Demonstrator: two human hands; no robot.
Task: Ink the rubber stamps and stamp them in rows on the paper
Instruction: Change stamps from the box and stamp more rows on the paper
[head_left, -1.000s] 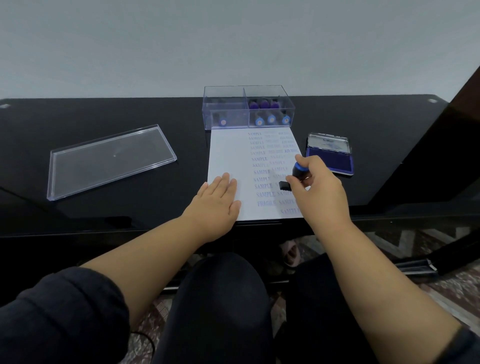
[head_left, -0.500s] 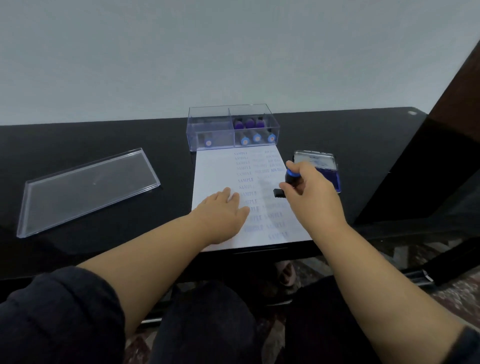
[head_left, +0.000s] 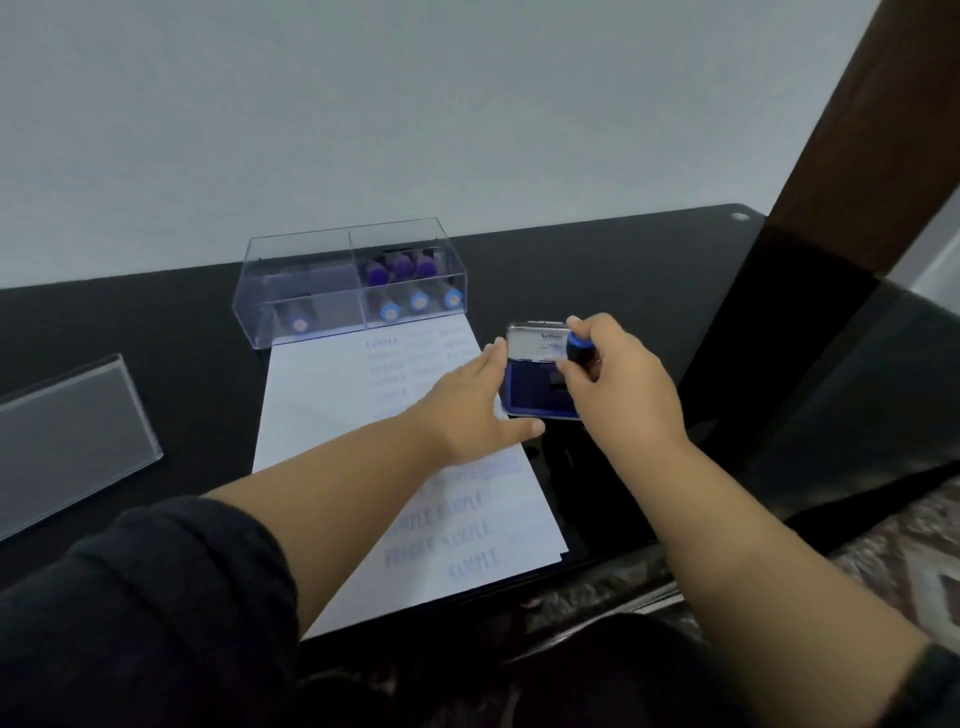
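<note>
My right hand (head_left: 621, 387) grips a black rubber stamp with a blue top (head_left: 577, 349) and holds its foot down on the blue ink pad (head_left: 530, 396), whose metal lid stands open behind it. My left hand (head_left: 475, 410) lies flat with straight fingers over the right side of the white paper (head_left: 332, 415), fingertips touching the pad's left edge. The paper carries rows of blue SAMPLE prints. A clear box (head_left: 311, 283) at the paper's far end holds several more stamps with blue and purple tops.
The clear box lid (head_left: 72, 436) lies on the black table at the left. A dark wooden post (head_left: 852, 171) rises at the right. The table's front edge runs just below the paper, with patterned floor beyond it.
My right hand lifted the stamp off the paper and carried it right onto the ink pad. My left hand slid across the paper to the pad's edge. The view shifted right.
</note>
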